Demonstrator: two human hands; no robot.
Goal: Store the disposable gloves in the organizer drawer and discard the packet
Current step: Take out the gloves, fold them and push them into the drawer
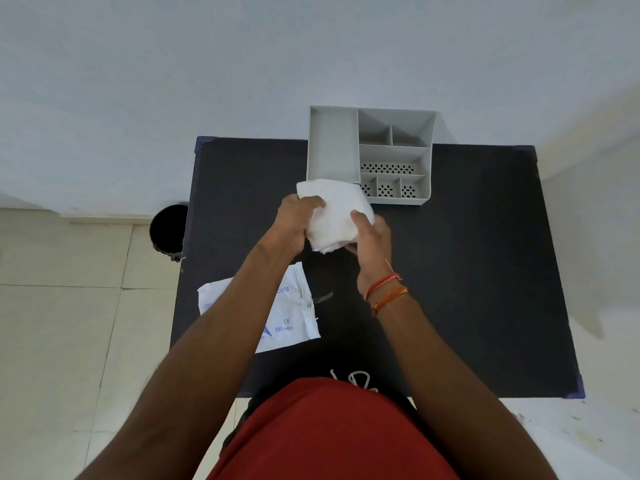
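Observation:
A white wad of disposable gloves (pixel 337 211) is held over the black table (pixel 485 254), just in front of the grey organizer (pixel 394 157). My left hand (pixel 296 220) grips its left side and my right hand (pixel 372 237) grips its right side and underside. The organizer's long left compartment (pixel 332 147) stands empty, directly behind the wad. The flat white packet (pixel 294 317) with blue print lies on the table's near left, partly hidden under my left forearm.
A black round bin (pixel 168 232) stands on the tiled floor beside the table's left edge. The organizer's right side has several small compartments, some with perforated bottoms. A white cord (pixel 356 379) lies at the table's near edge. The wall is right behind the table.

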